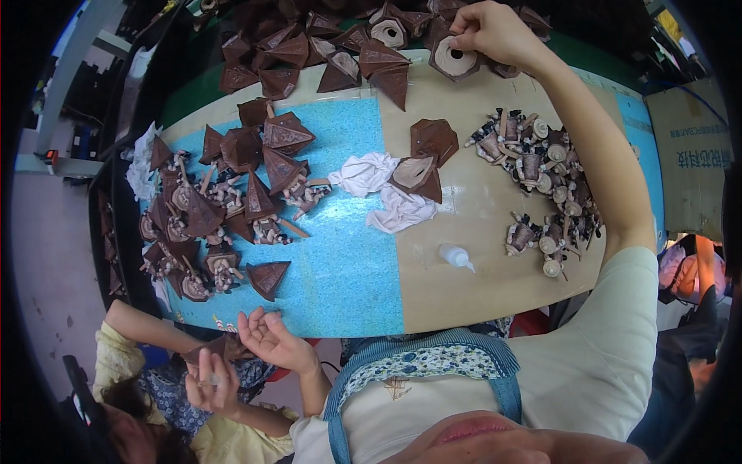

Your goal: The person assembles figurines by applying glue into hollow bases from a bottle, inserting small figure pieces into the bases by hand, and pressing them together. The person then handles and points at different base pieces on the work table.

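My right hand (498, 35) reaches to the far side of the table. Its fingers pinch the rim of a dark brown, pointed roof piece (456, 69), whose pale underside with a round hole faces up. Near the table's front edge, my left hand (276, 340) is raised, palm up, fingers loosely curled and apart, with nothing in it. Many similar brown roof pieces (290, 48) lie heaped along the far edge. Two more, one upright (433, 141) and one tipped with its pale underside showing (415, 174), rest mid-table beside crumpled white cloths (363, 174).
Small figurines (533, 166) cluster at the right. On the blue left half sit figurines with brown roofs (205, 216). A small white squeeze bottle (456, 256) lies near the front. At lower left, a co-worker's hand (210, 387) holds a brown piece. A cardboard box (688, 155) stands far right.
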`<action>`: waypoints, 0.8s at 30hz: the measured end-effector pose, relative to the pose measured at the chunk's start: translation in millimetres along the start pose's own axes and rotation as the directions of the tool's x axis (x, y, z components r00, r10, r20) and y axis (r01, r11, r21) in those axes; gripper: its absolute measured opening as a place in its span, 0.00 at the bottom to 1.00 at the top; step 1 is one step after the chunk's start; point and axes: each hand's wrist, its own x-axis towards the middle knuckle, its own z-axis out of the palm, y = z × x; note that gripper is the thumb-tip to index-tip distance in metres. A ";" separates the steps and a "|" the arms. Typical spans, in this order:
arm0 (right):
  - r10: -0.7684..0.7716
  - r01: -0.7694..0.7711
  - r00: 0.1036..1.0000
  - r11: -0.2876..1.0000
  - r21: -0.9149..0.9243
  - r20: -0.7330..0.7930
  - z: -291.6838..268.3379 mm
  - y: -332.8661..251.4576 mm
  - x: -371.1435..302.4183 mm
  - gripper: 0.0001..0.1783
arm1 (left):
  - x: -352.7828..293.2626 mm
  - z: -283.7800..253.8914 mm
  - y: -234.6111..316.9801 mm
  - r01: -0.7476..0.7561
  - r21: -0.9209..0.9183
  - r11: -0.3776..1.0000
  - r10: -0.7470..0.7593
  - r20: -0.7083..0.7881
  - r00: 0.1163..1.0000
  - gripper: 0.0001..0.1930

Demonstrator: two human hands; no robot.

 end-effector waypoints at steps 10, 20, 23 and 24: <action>-0.044 0.000 0.987 0.962 0.275 0.153 -8.5 -47.7 -46.4 0.09 | -0.5 1.1 -4.4 -0.041 -0.015 0.999 0.041 0.019 0.999 0.21; -0.212 0.179 0.969 0.957 0.227 0.130 34.6 -35.5 -36.6 0.11 | -2.0 5.4 -0.3 -0.051 0.026 0.998 0.051 0.018 0.999 0.20; -0.231 0.197 0.954 0.963 0.182 0.189 39.2 -41.8 -34.6 0.09 | -1.3 3.9 -2.0 -0.060 0.029 0.998 0.059 0.013 0.998 0.20; -0.235 0.200 0.953 0.962 0.185 0.192 40.5 -43.3 -32.4 0.09 | -1.1 3.5 -1.0 -0.057 0.039 0.998 0.057 0.013 0.998 0.20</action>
